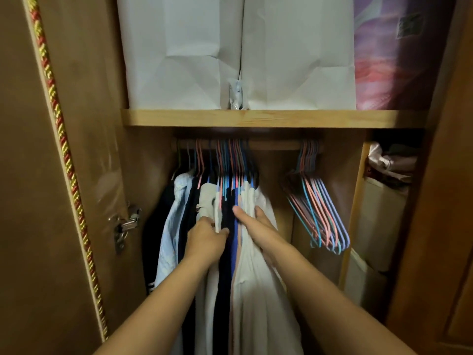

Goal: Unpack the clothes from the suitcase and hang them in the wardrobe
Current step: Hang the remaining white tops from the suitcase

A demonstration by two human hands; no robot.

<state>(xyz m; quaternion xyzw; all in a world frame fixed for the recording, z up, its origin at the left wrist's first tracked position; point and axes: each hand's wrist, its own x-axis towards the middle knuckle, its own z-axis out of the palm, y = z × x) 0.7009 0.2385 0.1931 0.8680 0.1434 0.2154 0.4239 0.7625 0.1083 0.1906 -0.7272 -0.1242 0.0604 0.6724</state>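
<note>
Head view. Fingers (220,230) of the left hand (204,239) curl round a fold of a pale grey garment (208,198) hanging on the rail (276,144); fingers (239,210) of the right hand (256,226) lie nearly straight, thumb apart, pressed flat against a cream garment (256,278) at the right end of the hung clothes (230,252). The 2 hands part the row, exposing dark navy and blue cloth between them. The task's clothes thus hang inside the wardrobe, left of centre, under a pale wooden shelf (268,118); the suitcase is not in view.

Handling, as judged: the fabrics are soft, light and limp, and drape in long vertical folds, so they yield to a sideways push and give no firm edge. The surest hold is likely high up, at the shoulder or the hanger neck, since a pull lower down may drag cloth off its hanger.

Materials: thin wire-shaped hangers coated in pink, blue and lilac; a bunch of empty hangers (317,213) hangs well apart to the right, tilted. Creased white bags (230,52) and a purple patterned bundle (391,52) stand on the shelf. A metal hinge (125,224) sits on the brown door (30,201), which is edged with a red and gold twisted cord (66,162).
</note>
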